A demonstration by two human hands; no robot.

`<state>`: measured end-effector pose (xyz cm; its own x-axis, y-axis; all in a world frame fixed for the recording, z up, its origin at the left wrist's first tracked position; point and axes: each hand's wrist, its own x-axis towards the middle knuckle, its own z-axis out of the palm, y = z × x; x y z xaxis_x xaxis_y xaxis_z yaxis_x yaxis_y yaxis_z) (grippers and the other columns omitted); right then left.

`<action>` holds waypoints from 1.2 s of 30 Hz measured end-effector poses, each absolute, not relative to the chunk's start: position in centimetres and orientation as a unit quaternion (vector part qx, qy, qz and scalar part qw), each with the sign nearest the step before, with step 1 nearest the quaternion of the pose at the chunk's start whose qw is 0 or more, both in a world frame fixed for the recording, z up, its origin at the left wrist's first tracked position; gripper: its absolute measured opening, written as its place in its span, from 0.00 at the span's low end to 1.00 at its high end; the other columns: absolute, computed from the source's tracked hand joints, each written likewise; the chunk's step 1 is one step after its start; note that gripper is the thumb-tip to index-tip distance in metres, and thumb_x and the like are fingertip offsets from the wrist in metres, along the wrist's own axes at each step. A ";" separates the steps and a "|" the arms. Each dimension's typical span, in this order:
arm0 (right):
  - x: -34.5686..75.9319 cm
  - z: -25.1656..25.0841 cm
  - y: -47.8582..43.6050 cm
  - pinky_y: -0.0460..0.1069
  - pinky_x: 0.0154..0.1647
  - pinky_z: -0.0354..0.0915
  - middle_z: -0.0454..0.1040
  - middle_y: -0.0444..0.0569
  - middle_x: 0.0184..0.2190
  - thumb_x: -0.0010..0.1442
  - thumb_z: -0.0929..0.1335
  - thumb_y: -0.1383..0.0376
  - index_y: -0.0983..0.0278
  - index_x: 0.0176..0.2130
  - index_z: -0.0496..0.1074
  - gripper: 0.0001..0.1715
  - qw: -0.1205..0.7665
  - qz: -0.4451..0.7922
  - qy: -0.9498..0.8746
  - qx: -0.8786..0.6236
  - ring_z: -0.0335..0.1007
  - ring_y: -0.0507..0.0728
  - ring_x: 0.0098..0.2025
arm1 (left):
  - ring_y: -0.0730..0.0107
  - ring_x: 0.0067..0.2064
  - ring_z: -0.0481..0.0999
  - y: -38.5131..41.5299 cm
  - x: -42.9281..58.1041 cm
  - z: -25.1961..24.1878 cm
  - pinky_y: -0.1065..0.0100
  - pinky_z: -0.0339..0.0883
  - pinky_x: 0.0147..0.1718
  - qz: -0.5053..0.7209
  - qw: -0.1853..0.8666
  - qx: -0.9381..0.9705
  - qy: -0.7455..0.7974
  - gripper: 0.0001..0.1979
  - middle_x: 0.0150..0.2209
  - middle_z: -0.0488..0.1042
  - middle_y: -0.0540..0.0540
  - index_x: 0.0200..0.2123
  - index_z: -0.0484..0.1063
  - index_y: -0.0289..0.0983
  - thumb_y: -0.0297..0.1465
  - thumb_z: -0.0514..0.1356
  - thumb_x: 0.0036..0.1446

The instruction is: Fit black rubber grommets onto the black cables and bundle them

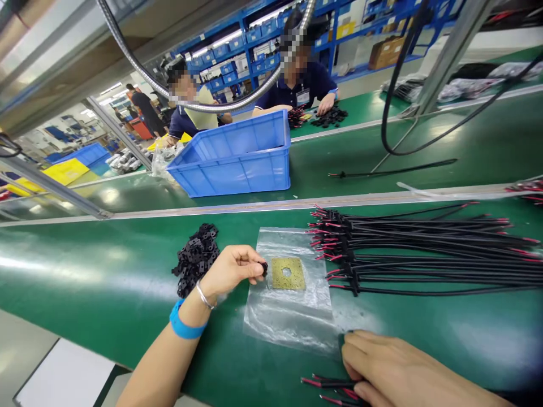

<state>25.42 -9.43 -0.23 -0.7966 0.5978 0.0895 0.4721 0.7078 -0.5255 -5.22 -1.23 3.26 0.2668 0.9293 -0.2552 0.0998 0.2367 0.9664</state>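
My left hand [235, 268], with a bracelet and a blue wristband, pinches a small black plastic part [264, 269] between thumb and fingertips. Right beside it, a yellowish square plate [278, 280] with a hole in its middle lies on a clear plastic bag [292, 322]. A pile of similar black plastic parts [197, 257] sits behind my left wrist. At the lower right, the fingers of my right hand [382, 362] curl round black cables [335, 384] whose red wire ends stick out to the left; the hand covers part of them.
Rows of black cables [424, 240] with black pieces near their red ends lie on the right of the green table [106, 282]. Beyond the metal rail stands a blue bin [241, 172]. A flexible metal hose [229, 106] hangs overhead. Two people [305, 79] sit across.
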 end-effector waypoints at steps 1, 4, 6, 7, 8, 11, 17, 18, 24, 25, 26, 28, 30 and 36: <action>25.5 0.0 -9.3 0.47 0.29 0.69 0.73 0.44 0.33 0.57 0.64 0.73 0.58 0.35 0.63 0.10 0.124 0.258 -0.910 -0.301 0.73 0.54 0.32 | 0.72 0.23 0.76 -1.3 -4.7 3.0 0.73 0.70 0.22 0.349 0.618 0.500 0.497 0.18 0.22 0.76 0.47 0.29 0.73 0.31 0.38 0.73 0.41; 25.9 0.8 -8.5 0.47 0.29 0.67 0.71 0.43 0.31 0.64 0.62 0.69 0.58 0.36 0.63 0.05 0.148 0.291 -0.884 -0.335 0.70 0.52 0.29 | 0.73 0.21 0.76 -1.5 -3.4 2.6 0.75 0.69 0.19 0.371 0.643 0.466 0.482 0.18 0.21 0.74 0.50 0.30 0.72 0.32 0.38 0.73 0.42; 26.0 1.3 -8.0 0.47 0.29 0.66 0.71 0.42 0.31 0.66 0.60 0.67 0.58 0.39 0.63 0.04 0.192 0.298 -0.864 -0.357 0.69 0.51 0.28 | 0.73 0.21 0.76 -1.7 -2.7 2.3 0.76 0.68 0.18 0.383 0.649 0.451 0.478 0.18 0.21 0.74 0.51 0.31 0.72 0.33 0.38 0.72 0.43; 26.1 1.6 -7.8 0.46 0.29 0.66 0.71 0.42 0.31 0.67 0.60 0.66 0.58 0.39 0.63 0.04 0.220 0.295 -0.856 -0.362 0.68 0.51 0.28 | 0.73 0.21 0.76 -1.7 -2.5 2.2 0.76 0.69 0.19 0.386 0.651 0.446 0.478 0.18 0.21 0.74 0.51 0.31 0.72 0.33 0.39 0.72 0.43; 26.1 1.8 -7.6 0.46 0.29 0.65 0.71 0.42 0.31 0.67 0.59 0.66 0.59 0.40 0.63 0.05 0.247 0.288 -0.849 -0.367 0.68 0.51 0.28 | 0.73 0.22 0.76 -1.8 -2.2 2.0 0.75 0.70 0.20 0.386 0.654 0.441 0.479 0.19 0.22 0.75 0.49 0.31 0.73 0.32 0.40 0.72 0.43; 25.9 2.3 -7.1 0.45 0.27 0.64 0.71 0.42 0.29 0.67 0.60 0.65 0.59 0.40 0.64 0.04 0.319 0.247 -0.832 -0.381 0.68 0.50 0.27 | 0.69 0.27 0.79 -1.9 -1.8 1.4 0.70 0.74 0.28 0.363 0.657 0.450 0.484 0.21 0.28 0.79 0.43 0.36 0.75 0.31 0.41 0.71 0.44; 25.8 2.4 -6.8 0.44 0.25 0.64 0.72 0.42 0.28 0.65 0.62 0.67 0.60 0.38 0.66 0.04 0.370 0.225 -0.815 -0.384 0.68 0.49 0.25 | 0.65 0.37 0.77 -2.3 -1.0 0.2 0.61 0.73 0.40 0.299 0.288 0.767 0.490 0.10 0.35 0.79 0.42 0.39 0.77 0.37 0.35 0.58 0.61; 25.8 2.4 -6.8 0.45 0.25 0.64 0.72 0.42 0.28 0.65 0.62 0.67 0.60 0.38 0.66 0.04 0.373 0.224 -0.814 -0.384 0.68 0.50 0.25 | 0.64 0.39 0.76 -2.4 -0.8 0.1 0.61 0.72 0.41 0.275 0.206 0.816 0.464 0.10 0.36 0.78 0.42 0.39 0.77 0.38 0.33 0.57 0.62; 25.7 1.9 -6.8 0.46 0.28 0.65 0.73 0.45 0.30 0.65 0.62 0.67 0.60 0.43 0.68 0.07 0.383 0.205 -0.814 -0.385 0.70 0.52 0.28 | 0.63 0.37 0.70 -2.7 0.3 0.5 0.62 0.66 0.36 0.141 0.033 0.916 0.374 0.09 0.35 0.75 0.43 0.34 0.76 0.38 0.30 0.56 0.61; 25.6 1.8 -6.8 0.46 0.28 0.65 0.73 0.44 0.30 0.65 0.62 0.67 0.61 0.43 0.68 0.08 0.382 0.201 -0.816 -0.384 0.70 0.52 0.28 | 0.63 0.37 0.70 -2.8 0.5 0.7 0.61 0.66 0.36 0.146 0.042 0.914 0.376 0.08 0.35 0.76 0.43 0.33 0.75 0.38 0.30 0.56 0.61; 25.5 1.7 -6.9 0.46 0.28 0.64 0.72 0.44 0.29 0.65 0.62 0.68 0.61 0.43 0.68 0.08 0.382 0.195 -0.818 -0.383 0.69 0.51 0.27 | 0.62 0.38 0.71 -2.8 0.6 0.8 0.60 0.66 0.38 0.165 0.066 0.905 0.387 0.07 0.35 0.76 0.43 0.33 0.75 0.38 0.29 0.56 0.60; 25.3 1.5 -7.0 0.46 0.28 0.63 0.71 0.43 0.28 0.65 0.62 0.69 0.61 0.42 0.68 0.07 0.384 0.180 -0.821 -0.381 0.68 0.51 0.27 | 0.62 0.40 0.73 -3.0 0.9 1.0 0.60 0.67 0.41 0.234 0.175 0.853 0.433 0.05 0.38 0.77 0.43 0.32 0.72 0.38 0.28 0.56 0.59; 25.1 1.2 -7.0 0.47 0.28 0.62 0.71 0.43 0.27 0.65 0.62 0.69 0.62 0.41 0.68 0.07 0.382 0.167 -0.826 -0.378 0.67 0.51 0.26 | 0.64 0.41 0.76 -3.3 1.1 1.1 0.61 0.69 0.40 0.318 0.345 0.742 0.479 0.05 0.41 0.77 0.42 0.30 0.67 0.37 0.29 0.56 0.59; 24.7 0.7 -6.9 0.47 0.26 0.60 0.69 0.42 0.25 0.65 0.60 0.70 0.63 0.40 0.70 0.10 0.369 0.158 -0.836 -0.375 0.65 0.50 0.24 | 0.70 0.32 0.79 -4.3 1.7 1.4 0.68 0.72 0.33 0.429 0.621 0.481 0.446 0.13 0.41 0.78 0.42 0.28 0.63 0.35 0.36 0.63 0.57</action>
<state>24.73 -6.87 0.74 -0.4465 0.7427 0.4990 0.5097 0.6695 -0.5403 1.67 -4.33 1.39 0.2352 0.9616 -0.1417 -0.1038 0.1698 0.9800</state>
